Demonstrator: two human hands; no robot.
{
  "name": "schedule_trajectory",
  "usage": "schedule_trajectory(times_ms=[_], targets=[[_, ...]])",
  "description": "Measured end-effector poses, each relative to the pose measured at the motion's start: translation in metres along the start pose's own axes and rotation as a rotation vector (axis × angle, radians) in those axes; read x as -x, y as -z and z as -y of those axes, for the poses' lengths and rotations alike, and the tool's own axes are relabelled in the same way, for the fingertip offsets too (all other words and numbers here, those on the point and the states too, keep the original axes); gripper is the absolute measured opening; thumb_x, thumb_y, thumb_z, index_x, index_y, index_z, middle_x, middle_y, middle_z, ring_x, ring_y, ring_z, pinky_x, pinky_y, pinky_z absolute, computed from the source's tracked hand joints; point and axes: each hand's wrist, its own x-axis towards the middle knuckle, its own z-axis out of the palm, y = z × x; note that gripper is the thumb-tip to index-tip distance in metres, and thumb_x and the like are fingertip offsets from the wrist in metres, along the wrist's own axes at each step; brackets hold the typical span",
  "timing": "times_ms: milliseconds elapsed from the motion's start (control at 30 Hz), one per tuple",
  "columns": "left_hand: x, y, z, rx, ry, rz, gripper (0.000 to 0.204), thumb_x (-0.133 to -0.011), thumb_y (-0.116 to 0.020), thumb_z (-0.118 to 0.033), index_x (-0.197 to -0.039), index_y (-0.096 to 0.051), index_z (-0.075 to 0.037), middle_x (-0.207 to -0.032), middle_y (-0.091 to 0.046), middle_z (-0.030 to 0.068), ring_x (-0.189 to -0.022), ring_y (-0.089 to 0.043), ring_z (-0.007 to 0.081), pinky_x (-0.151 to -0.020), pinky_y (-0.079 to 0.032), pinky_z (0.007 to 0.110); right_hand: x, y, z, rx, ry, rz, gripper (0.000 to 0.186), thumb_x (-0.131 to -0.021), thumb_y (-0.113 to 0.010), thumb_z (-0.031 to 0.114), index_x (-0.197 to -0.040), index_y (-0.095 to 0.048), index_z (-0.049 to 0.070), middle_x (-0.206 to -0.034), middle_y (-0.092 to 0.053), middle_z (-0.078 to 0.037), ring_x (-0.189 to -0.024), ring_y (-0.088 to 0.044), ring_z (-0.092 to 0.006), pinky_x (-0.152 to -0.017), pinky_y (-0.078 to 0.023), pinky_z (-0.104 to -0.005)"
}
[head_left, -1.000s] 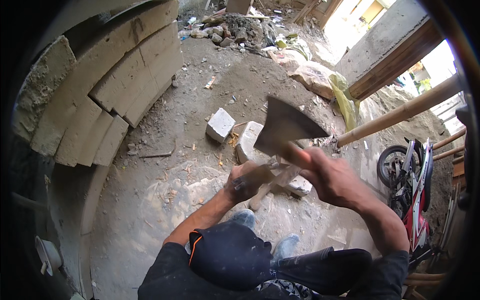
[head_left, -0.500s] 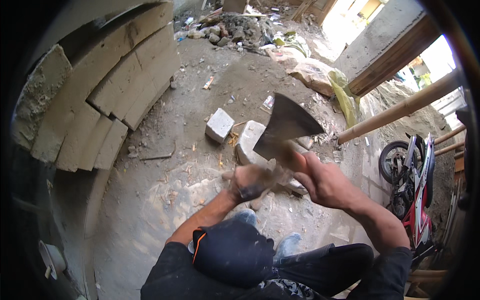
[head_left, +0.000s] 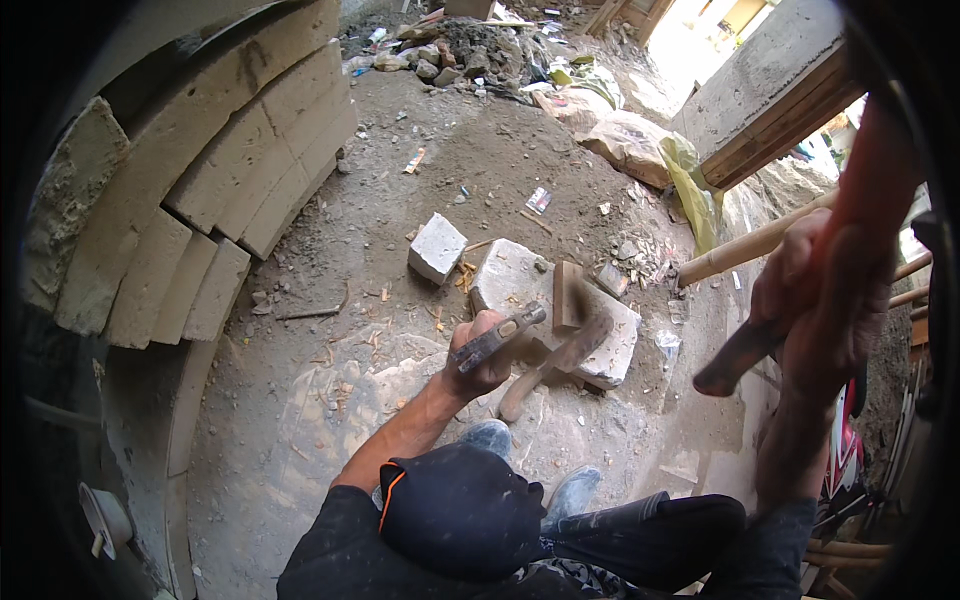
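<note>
My left hand (head_left: 478, 360) is closed around a grey metal hammer head (head_left: 505, 335) with an opening in its upper end. Just beyond it, a short, curved wooden handle (head_left: 560, 362) is smeared by motion over the front of a white concrete block (head_left: 505, 275); I cannot tell whether it joins the head. A squared wooden piece (head_left: 569, 296) stands against the block. Raised at the right, my right hand (head_left: 815, 290) is wrapped around a hatchet's handle (head_left: 735, 365), whose butt end points down and left. The hatchet's blade is out of sight.
A small white block (head_left: 437, 249) sits beyond my left hand. Large concrete slabs (head_left: 205, 215) lean along the left. Rubble (head_left: 470, 55) and sacks (head_left: 630, 145) lie farther off. A bamboo pole (head_left: 745, 245) and a partly hidden motorcycle (head_left: 848, 455) are at the right.
My right hand has swung the hatchet up and right, away from the block, taking the blade out of view. My left hand has turned and shifted slightly up; the hammer head now shows clearly.
</note>
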Motion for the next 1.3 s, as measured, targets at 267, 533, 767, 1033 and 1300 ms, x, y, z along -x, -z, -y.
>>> schedule_trajectory(times_ms=[267, 533, 767, 1033, 1300], targets=[[0.007, -0.006, -0.001, 0.055, 0.013, 0.091, 0.008, -0.099, -0.071, -0.019, -0.098, -0.064, -0.015, -0.088, -0.065, 0.0099, -0.068, -0.063, 0.0341, -0.053, -0.046, 0.048, 0.057, -0.036, -0.036, 0.609, -0.507, 1.026, 0.05, -0.103, -0.063, 0.025, -0.146, -0.04, 0.012, -0.096, -0.071, -0.027, -0.085, -0.068, -0.0531, -0.071, -0.055, -0.0575], [-0.006, 0.001, 0.017, 0.054, 0.002, 0.005, 0.017, -0.104, -0.067, -0.021, -0.111, -0.067, -0.005, -0.096, -0.067, 0.0146, -0.084, -0.067, 0.0324, -0.071, -0.053, 0.043, 0.078, -0.026, -0.022, 0.555, -0.37, 0.723, 0.044, -0.102, -0.066, 0.024, -0.14, -0.049, 0.009, -0.095, -0.071, -0.026, -0.086, -0.07, -0.0496, -0.075, -0.056, -0.0551], [-0.014, -0.002, 0.026, 0.149, 0.16, 0.02, 0.019, -0.107, -0.064, -0.023, -0.113, -0.066, -0.005, -0.096, -0.062, 0.0088, -0.081, -0.059, 0.024, -0.071, -0.049, 0.04, 0.061, -0.01, -0.025, 0.311, -0.037, 0.312, 0.039, -0.107, -0.053, 0.008, -0.146, -0.046, 0.009, -0.086, -0.062, -0.008, -0.063, -0.056, -0.0138, -0.056, -0.048, -0.0293], [-0.021, -0.003, 0.028, 0.075, 0.055, -0.029, 0.013, -0.103, -0.067, -0.014, -0.112, -0.069, -0.005, -0.091, -0.066, 0.012, -0.078, -0.064, 0.0295, -0.068, -0.051, 0.041, 0.078, -0.049, -0.057, 0.583, -0.5, 0.9, 0.043, -0.101, -0.063, 0.013, -0.141, -0.048, 0.011, -0.1, -0.069, -0.028, -0.08, -0.068, -0.0471, -0.069, -0.055, -0.0534], [-0.017, 0.0, 0.027, 0.04, -0.034, 0.015, 0.016, -0.096, -0.072, -0.007, -0.11, -0.07, -0.001, -0.095, -0.068, 0.0158, -0.078, -0.067, 0.0321, -0.065, -0.054, 0.042, 0.075, -0.032, -0.038, 0.471, -0.234, 0.569, 0.05, -0.098, -0.07, 0.01, -0.144, -0.051, 0.008, -0.106, -0.073, -0.023, -0.093, -0.074, -0.038, -0.079, -0.058, -0.0439]])
